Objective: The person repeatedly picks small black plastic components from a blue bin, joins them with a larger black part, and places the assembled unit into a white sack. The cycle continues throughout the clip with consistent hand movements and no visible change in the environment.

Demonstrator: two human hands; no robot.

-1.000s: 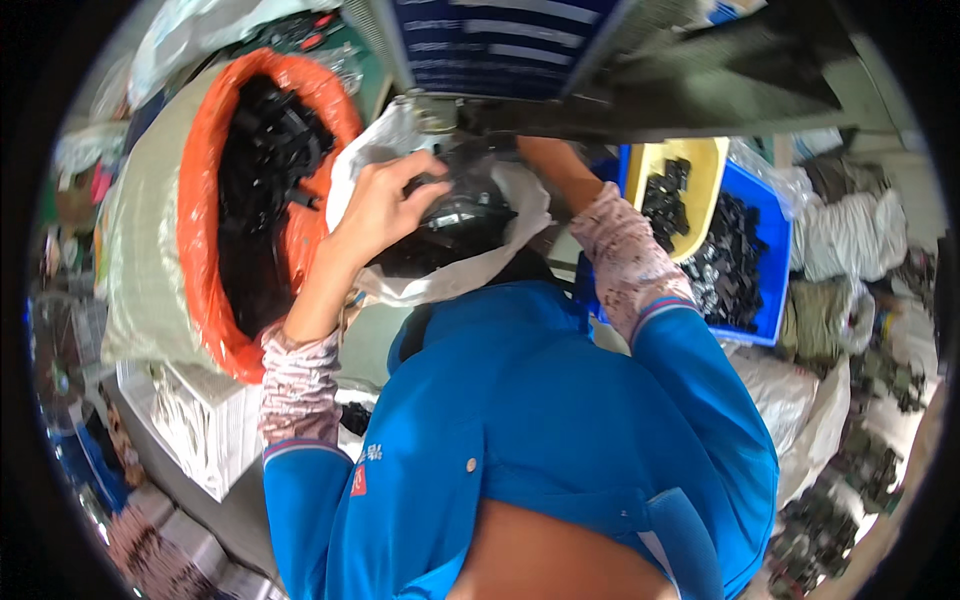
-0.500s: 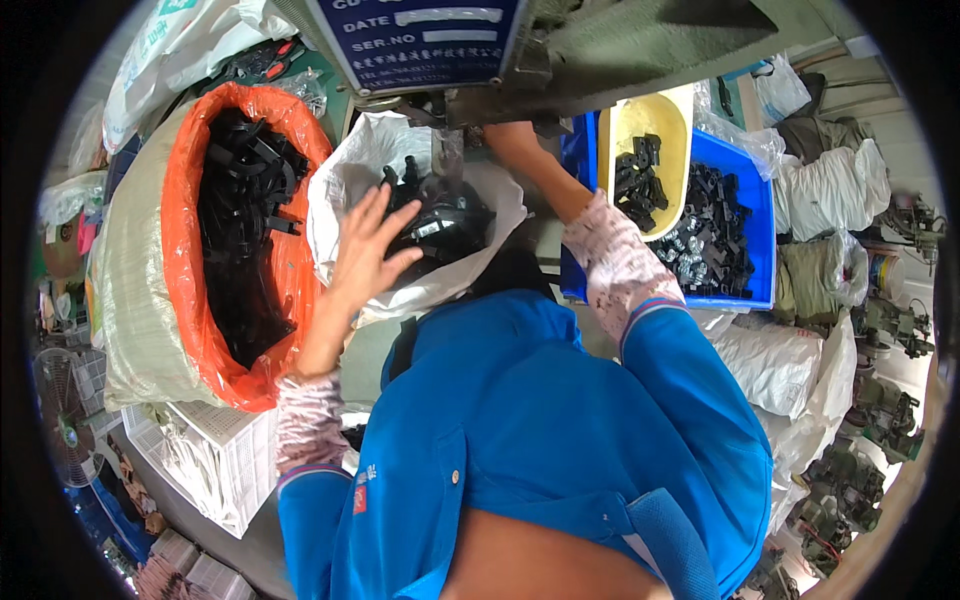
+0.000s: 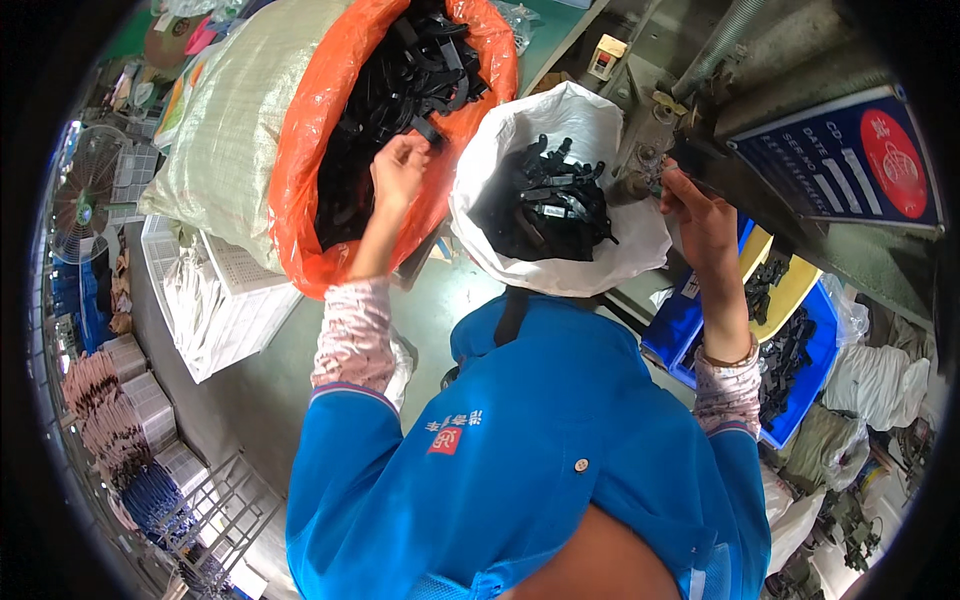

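Note:
My left hand (image 3: 397, 177) is over the orange-lined sack (image 3: 291, 190), its fingers curled closed on a black plastic part (image 3: 427, 129) that shows at the fingertips. More curved black parts (image 3: 420, 65) fill the sack. On the right, my right hand (image 3: 703, 222) is beside the machine's metal fixture (image 3: 643, 160), thumb and fingers pinched together; whatever is between them is too small to make out. Between the hands stands a white sack (image 3: 487, 252) with a heap of black parts (image 3: 555, 200) in it.
A machine with a blue label plate (image 3: 800, 165) overhangs the right side. Below it sit a blue bin (image 3: 815, 375) and a yellow tray (image 3: 803, 290), both with black parts. A white crate (image 3: 240, 325) stands at left, and a fan (image 3: 88, 195) beyond.
The view has swung left. My left hand has moved from the white sack to the orange-lined one, and its spread fingers have closed. My right hand, hidden behind the machine before, now shows beside the fixture.

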